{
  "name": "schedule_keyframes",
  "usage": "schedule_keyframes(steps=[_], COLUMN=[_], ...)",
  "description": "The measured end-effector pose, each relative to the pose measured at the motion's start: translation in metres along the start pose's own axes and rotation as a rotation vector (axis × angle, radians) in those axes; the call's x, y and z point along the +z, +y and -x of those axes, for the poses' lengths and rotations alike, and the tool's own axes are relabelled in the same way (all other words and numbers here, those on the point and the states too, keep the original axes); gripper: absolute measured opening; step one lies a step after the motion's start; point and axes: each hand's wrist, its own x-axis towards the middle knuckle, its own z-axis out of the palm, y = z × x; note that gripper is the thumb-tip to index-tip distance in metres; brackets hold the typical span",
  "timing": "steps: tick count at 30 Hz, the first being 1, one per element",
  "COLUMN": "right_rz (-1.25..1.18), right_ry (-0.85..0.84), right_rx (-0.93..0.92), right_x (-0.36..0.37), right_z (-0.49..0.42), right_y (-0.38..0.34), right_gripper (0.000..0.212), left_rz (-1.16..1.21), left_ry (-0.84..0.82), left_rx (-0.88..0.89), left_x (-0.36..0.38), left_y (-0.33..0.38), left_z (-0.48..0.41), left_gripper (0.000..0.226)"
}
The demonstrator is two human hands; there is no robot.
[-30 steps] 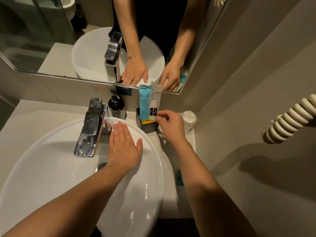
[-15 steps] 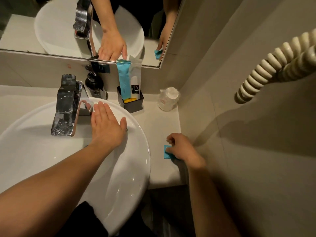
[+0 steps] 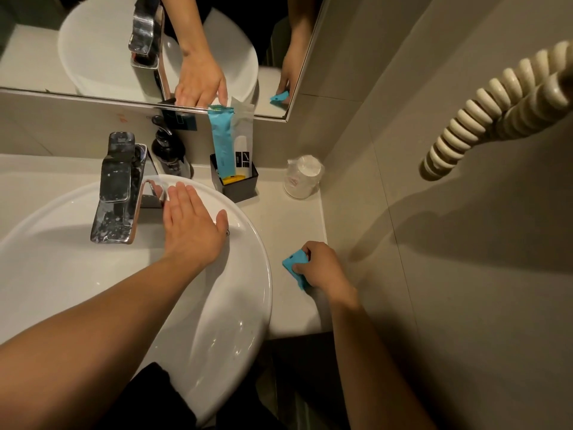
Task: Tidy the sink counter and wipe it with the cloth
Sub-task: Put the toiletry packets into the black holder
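A small blue packet (image 3: 293,264) lies at the right front of the beige counter (image 3: 285,225), with my right hand (image 3: 322,270) closed on it, thumb and fingers pinching its edge. My left hand (image 3: 192,225) rests flat, fingers together, on the back rim of the white basin (image 3: 248,305), right of the chrome faucet (image 3: 119,187). A black holder (image 3: 240,184) at the back carries a long blue sachet (image 3: 220,141) and a white comb packet (image 3: 243,150). No cloth shows.
A dark soap pump bottle (image 3: 169,150) stands behind the faucet. A wrapped cup (image 3: 302,178) sits upside down in the back right corner. The mirror (image 3: 77,41) runs along the back wall; a coiled cream hose (image 3: 496,100) hangs off the right wall.
My right hand left the black holder, came down to the counter's front right and took hold of the blue packet. My left hand stayed on the basin rim.
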Motion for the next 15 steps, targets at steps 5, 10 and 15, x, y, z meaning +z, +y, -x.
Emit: schedule_keyframes(steps=[5, 10, 15], right_rz=[-0.406, -0.662, -0.639], right_ry=[0.152, 0.280, 0.297], right_rx=[-0.041, -0.230, -0.381], right_x=[-0.019, -0.048, -0.060], right_z=[0.001, -0.005, -0.032], right_y=[-0.032, -0.095, -0.155], right_gripper=[0.014, 0.005, 0.010], left_rz=[0.009, 0.021, 0.038], left_ry=[0.006, 0.017, 0.033], left_rx=[0.006, 0.003, 0.017], left_x=[0.001, 0.003, 0.005], left_y=[0.000, 0.000, -0.002], left_z=[0.000, 0.000, -0.001], left_gripper=[0.086, 0.086, 0.086])
